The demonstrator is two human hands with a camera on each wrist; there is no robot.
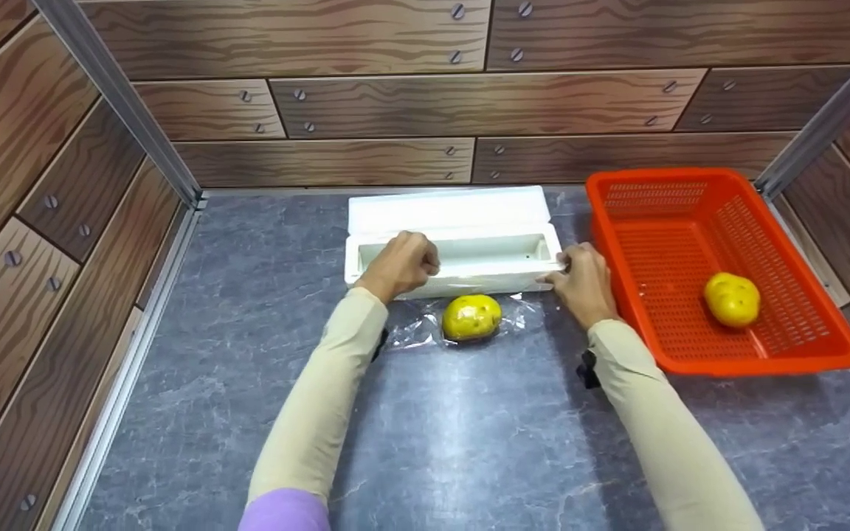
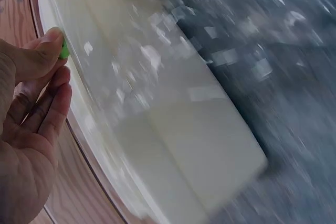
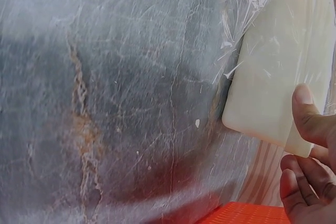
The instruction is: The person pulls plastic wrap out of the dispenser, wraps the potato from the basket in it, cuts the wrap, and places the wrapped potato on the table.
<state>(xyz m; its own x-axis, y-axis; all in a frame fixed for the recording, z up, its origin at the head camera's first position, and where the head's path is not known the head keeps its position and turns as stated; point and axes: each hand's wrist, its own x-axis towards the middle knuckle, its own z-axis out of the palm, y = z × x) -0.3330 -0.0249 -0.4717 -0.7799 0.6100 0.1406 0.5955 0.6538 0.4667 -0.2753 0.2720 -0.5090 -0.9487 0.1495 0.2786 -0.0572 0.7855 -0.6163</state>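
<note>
A long white box (image 1: 469, 284) lies with its lid (image 1: 447, 210) folded back. Clear plastic wrap (image 1: 414, 332) covers its front and spreads onto the table, with a yellow potato (image 1: 471, 316) on top. Over the box's left half, my left hand (image 1: 403, 265) pinches a small green piece (image 2: 64, 51) between thumb and fingers, beside the box edge in the left wrist view. My right hand (image 1: 584, 284) grips the box's right end, thumb on the near face and fingers curled behind the corner in the right wrist view.
Right of the box stands an orange-red plastic basket (image 1: 764, 365), close beside my right hand, holding another yellow potato (image 1: 732, 300). Wood-patterned walls (image 1: 381, 110) enclose the grey marbled table (image 1: 248, 324) at the back and sides.
</note>
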